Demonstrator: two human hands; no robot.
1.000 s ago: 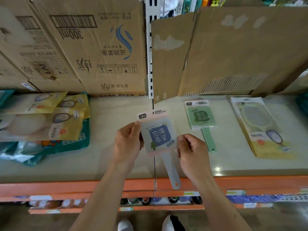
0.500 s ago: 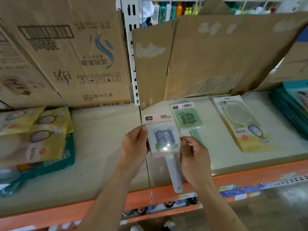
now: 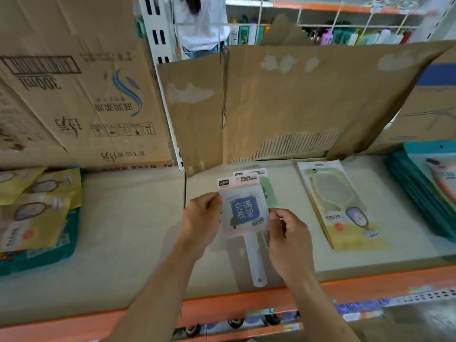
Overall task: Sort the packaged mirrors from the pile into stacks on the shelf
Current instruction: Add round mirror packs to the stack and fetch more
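The left hand (image 3: 202,218) is pinching the left edge of a packaged hand mirror (image 3: 244,211), a pale-pink card with a dark-blue square label and a white plastic handle. The right hand (image 3: 288,233) is pinching the lower right edge of the same package, its fingers curling in toward the palm. The packaged hand mirror is being held face-on above the beige shelf board (image 3: 128,230), with its handle pointing down toward the orange front rail (image 3: 222,307).

Directly behind the packaged hand mirror, a green-carded mirror package (image 3: 270,193) is lying flat on the board and is mostly covered. The two are possibly touching, though the overlap is hiding any gap.

To the right of the packaged hand mirror, a yellow-and-white pouch with an oval pale-green mirror (image 3: 345,211) is lying flat. Farther right, a stack of teal packages (image 3: 419,191) is running off the frame edge.

Well to the left, a loose pile of yellow mirror pouches (image 3: 37,213) is resting on teal packets.

Behind the packaged hand mirror, a flattened brown cardboard sheet (image 3: 296,99) is leaning upright. A printed brown carton (image 3: 86,95) is standing behind and to the left.
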